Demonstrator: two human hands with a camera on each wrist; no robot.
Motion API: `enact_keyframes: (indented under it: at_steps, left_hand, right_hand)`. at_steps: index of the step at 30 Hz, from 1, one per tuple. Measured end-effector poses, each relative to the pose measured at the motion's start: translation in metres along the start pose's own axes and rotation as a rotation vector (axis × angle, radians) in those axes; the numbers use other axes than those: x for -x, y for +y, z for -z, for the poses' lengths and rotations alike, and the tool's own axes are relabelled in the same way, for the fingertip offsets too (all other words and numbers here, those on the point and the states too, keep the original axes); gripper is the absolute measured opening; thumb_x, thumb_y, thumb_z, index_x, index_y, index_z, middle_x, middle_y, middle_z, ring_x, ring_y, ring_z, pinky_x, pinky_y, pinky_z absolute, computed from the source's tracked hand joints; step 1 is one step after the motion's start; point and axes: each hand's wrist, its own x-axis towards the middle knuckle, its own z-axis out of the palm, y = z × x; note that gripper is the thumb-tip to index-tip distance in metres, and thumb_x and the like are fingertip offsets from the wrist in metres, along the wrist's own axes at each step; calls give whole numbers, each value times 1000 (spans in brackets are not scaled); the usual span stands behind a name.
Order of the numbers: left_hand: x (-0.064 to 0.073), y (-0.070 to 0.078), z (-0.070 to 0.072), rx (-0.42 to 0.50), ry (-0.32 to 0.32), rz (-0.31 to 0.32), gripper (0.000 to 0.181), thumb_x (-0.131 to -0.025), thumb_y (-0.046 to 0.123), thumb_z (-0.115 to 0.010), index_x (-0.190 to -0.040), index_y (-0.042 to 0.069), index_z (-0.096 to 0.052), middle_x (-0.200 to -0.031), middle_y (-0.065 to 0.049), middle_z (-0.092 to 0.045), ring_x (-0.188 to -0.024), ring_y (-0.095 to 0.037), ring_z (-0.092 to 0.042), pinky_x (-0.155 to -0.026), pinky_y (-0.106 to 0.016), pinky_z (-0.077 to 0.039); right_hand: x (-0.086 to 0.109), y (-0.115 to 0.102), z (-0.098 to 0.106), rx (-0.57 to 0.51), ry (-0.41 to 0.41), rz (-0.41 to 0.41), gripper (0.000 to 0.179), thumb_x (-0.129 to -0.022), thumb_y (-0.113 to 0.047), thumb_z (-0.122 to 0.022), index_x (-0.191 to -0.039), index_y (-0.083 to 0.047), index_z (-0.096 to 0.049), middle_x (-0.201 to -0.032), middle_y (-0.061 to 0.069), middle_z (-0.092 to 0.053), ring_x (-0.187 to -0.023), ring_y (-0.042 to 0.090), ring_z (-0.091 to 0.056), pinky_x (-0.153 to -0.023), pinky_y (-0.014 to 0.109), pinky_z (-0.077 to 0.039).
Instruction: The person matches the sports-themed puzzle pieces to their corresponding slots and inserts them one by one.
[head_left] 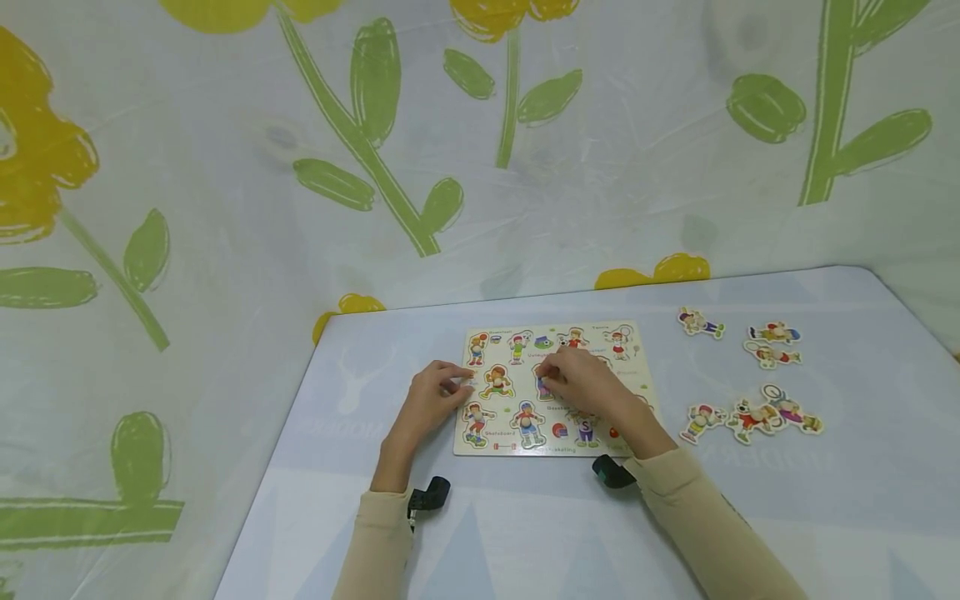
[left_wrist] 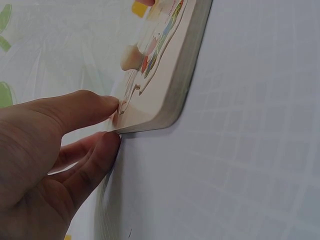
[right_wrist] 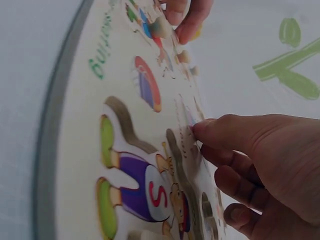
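Note:
A wooden puzzle board (head_left: 523,385) with pictures of children playing sports lies flat on the table. My left hand (head_left: 435,396) grips its left edge; in the left wrist view the thumb (left_wrist: 102,107) is on the top face and the fingers are at the side. Over the middle of the board, my right hand (head_left: 588,387) pinches a small purple and blue puzzle piece (head_left: 543,388) at a recess, partly hidden by the fingers. Knobbed pieces, among them a running figure (head_left: 497,382) and a blue-clad figure (head_left: 528,425), sit in their recesses.
Right of the board, several loose pieces lie on the pale table (head_left: 525,533): a purple-clad figure (head_left: 701,323), a pair at the far right (head_left: 772,355) and an overlapping cluster (head_left: 752,419) nearer me. A flower-printed curtain (head_left: 600,225) rises behind the table.

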Motion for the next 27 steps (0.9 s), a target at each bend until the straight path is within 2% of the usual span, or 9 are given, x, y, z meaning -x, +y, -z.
enact_keyframes:
  at_steps: [6,16,22,27]
  left_hand:
    - [1,1,1,-5,0,-2,24,-88,19,-73,-111,14,-74,-112,-6,-63,-85,-14,-60,-72,-26,-48]
    - [2,0,0,-9,3,-11,24,-88,19,-74,-111,14,-74,-110,-6,-63,-84,-13,-59,-72,-25,-49]
    - [2,1,-1,-2,3,-19,24,-87,19,-74,-111,13,-74,-110,-6,-63,-84,-14,-59,-72,-25,-49]
    - [3,2,1,-9,11,-23,25,-87,19,-74,-111,13,-74,-111,-6,-64,-85,-13,-59,-72,-25,-49]
  right_hand:
    - [3,1,-5,42,46,26,15,-91,-17,-69,-104,-11,-73,-93,0,-68,-83,12,-57,-78,30,-50]
    - [8,3,-6,90,50,8,19,-92,-21,-69,-106,-11,-74,-96,1,-66,-81,13,-54,-76,30,-48]
    - [23,13,6,70,53,-15,23,-92,-23,-67,-111,-11,-73,-97,-1,-65,-84,13,-55,-79,33,-48]
    - [39,28,22,67,86,-3,24,-91,-22,-69,-111,-11,-72,-89,-3,-63,-78,12,-52,-72,30,-45]
